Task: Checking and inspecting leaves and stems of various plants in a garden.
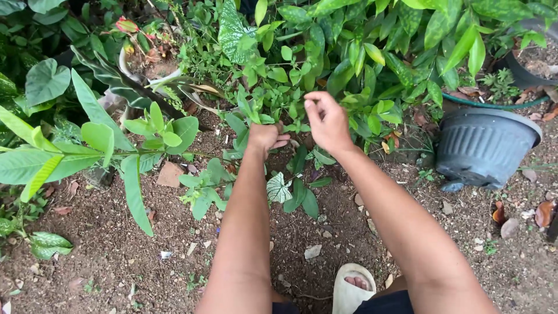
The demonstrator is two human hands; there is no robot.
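Here: left hand (266,137), fist closed around low green weed stems (251,110) rooted in bare soil (116,250). Right hand (327,121), fingertips pinched together just beside, contents indiscernible. Grey plastic pot (485,145) tipped at right; white sandal (350,288) below.

From my feed, the fingertips of my left hand (266,138) are buried in the small green weeds (273,110), so I can't tell what they're pinching, if anything. My right hand (328,122) is curled with the fingers turned away from the lens, so whatever sits between them is hidden too. Both forearms run off the bottom edge. Only the toe end of my pale sandal (349,288) shows; the rest is cut off. The dark pot (532,64) top right is sliced by the frame edge. The base of the grey plastic pot (485,148) is tipped away, can't see inside it.
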